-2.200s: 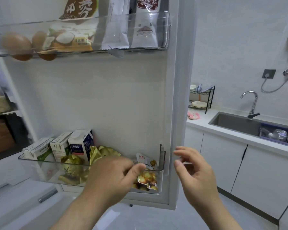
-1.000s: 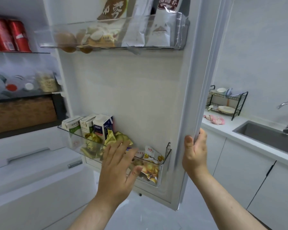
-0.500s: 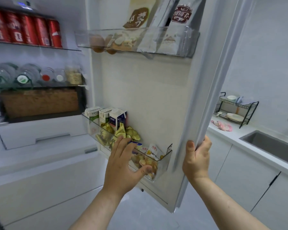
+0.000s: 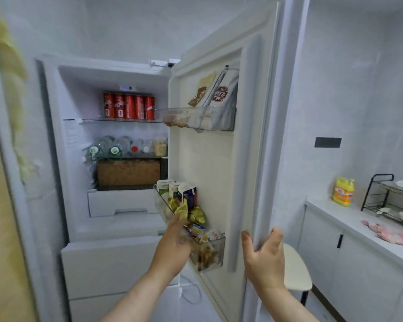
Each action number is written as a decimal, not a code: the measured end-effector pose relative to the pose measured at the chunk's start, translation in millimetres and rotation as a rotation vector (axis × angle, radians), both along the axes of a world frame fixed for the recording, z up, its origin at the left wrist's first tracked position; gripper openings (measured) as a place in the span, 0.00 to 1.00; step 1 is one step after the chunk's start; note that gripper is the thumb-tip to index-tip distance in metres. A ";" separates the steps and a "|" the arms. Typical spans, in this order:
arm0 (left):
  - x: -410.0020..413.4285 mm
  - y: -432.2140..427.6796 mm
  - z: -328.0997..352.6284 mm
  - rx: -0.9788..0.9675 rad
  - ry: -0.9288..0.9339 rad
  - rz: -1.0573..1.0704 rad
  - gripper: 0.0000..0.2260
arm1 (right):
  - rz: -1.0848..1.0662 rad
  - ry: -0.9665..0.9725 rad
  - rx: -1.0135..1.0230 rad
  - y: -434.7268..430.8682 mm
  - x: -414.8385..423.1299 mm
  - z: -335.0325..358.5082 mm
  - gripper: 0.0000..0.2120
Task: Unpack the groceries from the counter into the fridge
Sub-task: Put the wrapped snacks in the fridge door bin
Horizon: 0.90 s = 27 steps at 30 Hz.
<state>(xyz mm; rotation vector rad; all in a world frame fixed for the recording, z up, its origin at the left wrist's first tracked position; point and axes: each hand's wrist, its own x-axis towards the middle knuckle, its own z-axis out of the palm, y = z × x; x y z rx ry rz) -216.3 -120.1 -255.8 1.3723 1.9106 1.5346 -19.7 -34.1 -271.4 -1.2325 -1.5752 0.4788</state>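
The right hand point(image 4: 264, 259) has its fingers point(image 4: 276, 235) wrapped around the free edge of the open fridge door point(image 4: 209, 173), thumb on the inner side, gripping it. The left hand point(image 4: 172, 248) is spread flat, fingers point(image 4: 176, 223) open and holding nothing, pressed against the clear front of the lower door bin point(image 4: 209, 252). That bin holds snack packets point(image 4: 206, 237) at its near end, gold-green wrapped items point(image 4: 191, 212) in the middle and three small cartons point(image 4: 179, 191) at the far end. Higher on the door, the upper door bin point(image 4: 200, 118) carries upright pouches point(image 4: 221, 94). Inside the fridge point(image 4: 116, 140), red cans point(image 4: 128, 106) line the top shelf, with bottles lying on their sides point(image 4: 112, 146) on the shelf below. To the right, the table point(image 4: 358, 226) bears a yellow bottle point(image 4: 342, 191), a pink cloth point(image 4: 386, 234) and a black wire rack point(image 4: 386, 198).
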 end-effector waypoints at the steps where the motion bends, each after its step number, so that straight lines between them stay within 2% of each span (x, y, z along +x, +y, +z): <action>1: 3.8 -3.3 5.2 -0.014 -0.007 0.019 0.25 | 0.016 -0.001 -0.006 -1.0 0.3 1.0 0.34; 6: 32.9 -29.1 37.8 -0.017 -0.107 0.099 0.15 | 0.104 -0.023 -0.050 -15.3 -2.3 7.8 0.29; 10: 48.0 -53.4 67.4 0.045 -0.006 0.142 0.16 | 0.304 -0.130 -0.023 -32.5 1.7 22.4 0.24; 14: 56.8 -81.1 98.1 0.162 0.141 0.131 0.20 | 0.591 -0.292 0.071 -46.0 8.0 49.5 0.12; 17: 58.0 -99.5 116.8 0.220 0.236 0.111 0.24 | 0.735 -0.256 0.205 -49.4 -6.3 79.6 0.28; 18: 58.4 -105.0 123.3 0.233 0.259 0.119 0.25 | 0.755 -0.238 0.252 -51.3 -13.8 92.2 0.30; 22: 48.8 -118.2 146.7 0.310 0.339 0.163 0.26 | 0.810 -0.204 0.459 -58.2 -45.8 144.6 0.31; 27: 20.7 -138.2 167.4 0.257 0.360 0.248 0.25 | 0.851 -0.329 0.580 -67.5 -92.9 186.7 0.32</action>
